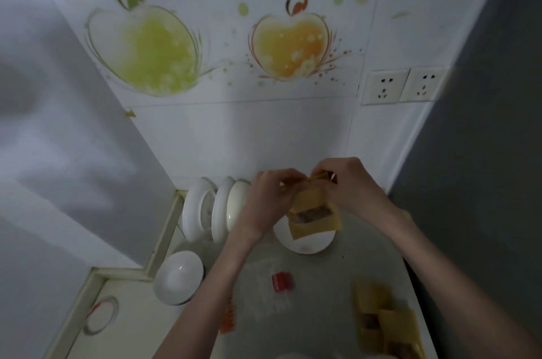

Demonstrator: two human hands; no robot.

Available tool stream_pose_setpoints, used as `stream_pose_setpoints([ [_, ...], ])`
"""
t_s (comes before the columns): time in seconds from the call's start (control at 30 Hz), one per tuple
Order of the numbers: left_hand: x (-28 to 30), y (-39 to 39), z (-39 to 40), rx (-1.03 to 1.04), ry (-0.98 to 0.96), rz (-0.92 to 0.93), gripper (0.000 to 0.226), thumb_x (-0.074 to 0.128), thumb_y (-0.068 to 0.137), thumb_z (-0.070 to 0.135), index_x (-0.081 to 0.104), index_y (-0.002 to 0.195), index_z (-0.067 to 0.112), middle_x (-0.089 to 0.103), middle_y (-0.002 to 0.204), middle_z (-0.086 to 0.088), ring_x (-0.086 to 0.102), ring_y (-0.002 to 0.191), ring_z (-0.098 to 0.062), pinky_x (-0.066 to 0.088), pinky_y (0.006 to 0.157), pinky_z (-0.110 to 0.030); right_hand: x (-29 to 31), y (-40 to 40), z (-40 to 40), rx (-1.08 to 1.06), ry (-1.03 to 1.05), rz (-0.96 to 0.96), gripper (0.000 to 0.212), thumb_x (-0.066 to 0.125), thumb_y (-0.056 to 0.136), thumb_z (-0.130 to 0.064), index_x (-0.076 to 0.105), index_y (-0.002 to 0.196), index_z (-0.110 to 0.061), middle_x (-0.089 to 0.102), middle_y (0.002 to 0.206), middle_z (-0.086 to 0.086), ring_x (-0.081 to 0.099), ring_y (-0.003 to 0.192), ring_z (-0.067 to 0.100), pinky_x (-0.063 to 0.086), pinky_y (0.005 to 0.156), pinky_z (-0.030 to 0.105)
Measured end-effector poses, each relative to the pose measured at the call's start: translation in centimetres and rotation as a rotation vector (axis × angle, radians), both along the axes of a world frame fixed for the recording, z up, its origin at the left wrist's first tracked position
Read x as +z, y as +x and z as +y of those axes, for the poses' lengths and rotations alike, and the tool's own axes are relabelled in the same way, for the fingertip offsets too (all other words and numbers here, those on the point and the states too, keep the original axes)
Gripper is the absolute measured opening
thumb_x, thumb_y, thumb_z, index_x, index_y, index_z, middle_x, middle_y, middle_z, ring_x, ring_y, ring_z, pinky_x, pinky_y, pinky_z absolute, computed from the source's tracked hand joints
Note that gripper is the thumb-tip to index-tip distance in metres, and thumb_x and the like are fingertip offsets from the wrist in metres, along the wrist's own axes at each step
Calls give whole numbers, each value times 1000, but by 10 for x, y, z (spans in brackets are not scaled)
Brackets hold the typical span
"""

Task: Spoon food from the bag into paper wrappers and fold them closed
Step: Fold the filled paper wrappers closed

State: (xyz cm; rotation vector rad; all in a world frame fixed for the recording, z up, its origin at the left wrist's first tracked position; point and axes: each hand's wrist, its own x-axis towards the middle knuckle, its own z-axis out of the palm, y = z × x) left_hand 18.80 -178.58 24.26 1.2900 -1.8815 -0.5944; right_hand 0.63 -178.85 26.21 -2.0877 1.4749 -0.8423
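white plates [215, 209] stand on edge; bowl [179, 276]; tape roll [101, 314]; perhaps wall sockets [404, 85].

Yellow paper wrapper [315, 213]; white bowl [179, 276]; red packet [283, 281]; green, orange apple wall decals [289, 44].
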Motion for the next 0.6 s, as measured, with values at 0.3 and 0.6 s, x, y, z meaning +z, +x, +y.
stream_pose_setpoints([
  [0.3,33,-6,-1,-27,-111,-195,17,61,85,37,75,92,28,75,85,14,67,79,0,52,75,-28,25,-6,5,-23,-65,51,17,60,80,-2,71,81,-16,64,78,-3,57,71,9,42,64,14],
  [0.6,27,-8,14,-1,-21,-161,9,68,82,26,75,87,29,74,82,14,65,76,1,55,71,-29,23,-5,18,0,-30,175,16,58,82,-5,68,81,-18,57,77,-11,53,70,4,37,61,6],
])
